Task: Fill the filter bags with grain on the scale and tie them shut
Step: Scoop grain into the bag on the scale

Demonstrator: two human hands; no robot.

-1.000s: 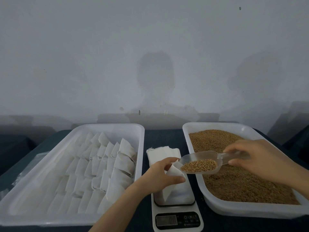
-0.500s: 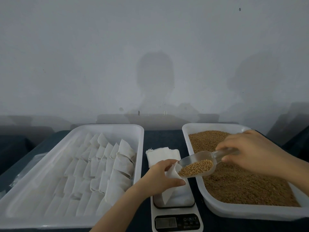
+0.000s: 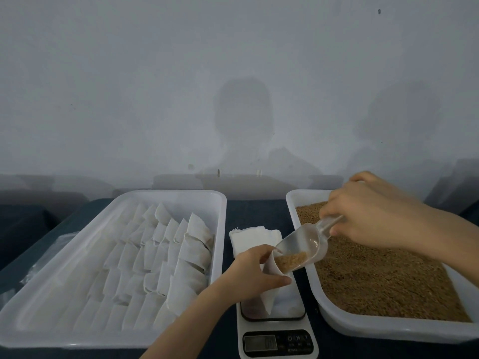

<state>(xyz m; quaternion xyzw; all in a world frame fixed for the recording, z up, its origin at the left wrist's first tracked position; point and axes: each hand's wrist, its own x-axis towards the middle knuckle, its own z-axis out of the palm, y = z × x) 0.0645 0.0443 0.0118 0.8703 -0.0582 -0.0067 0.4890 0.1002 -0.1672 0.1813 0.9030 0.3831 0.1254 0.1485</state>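
While your left hand (image 3: 255, 275) curls round the top edge of the filter bag (image 3: 269, 296), it hides part of the bag's mouth. Bag and hand together cover most of the scale (image 3: 277, 340) platform. The display digits are too blurred to read. Your right forearm and the right tray (image 3: 388, 330) of grain (image 3: 375, 281) are cut off at the frame's right edge. The bag stands on the scale between the two trays, long axis near upright, mouth up. Your right hand (image 3: 363, 211) grips the handle of the clear scoop (image 3: 303, 244). The scoop's axis runs from the handle at upper right down to the lip at lower left, lip at the bag mouth, some grain at its low end. Your hands are apart, each clamped on its own item. Spare bags (image 3: 255, 238) lie on the table (image 3: 256, 211) behind the scale. The left tray (image 3: 77, 343) holds rows of bags; tied or not, cannot tell.
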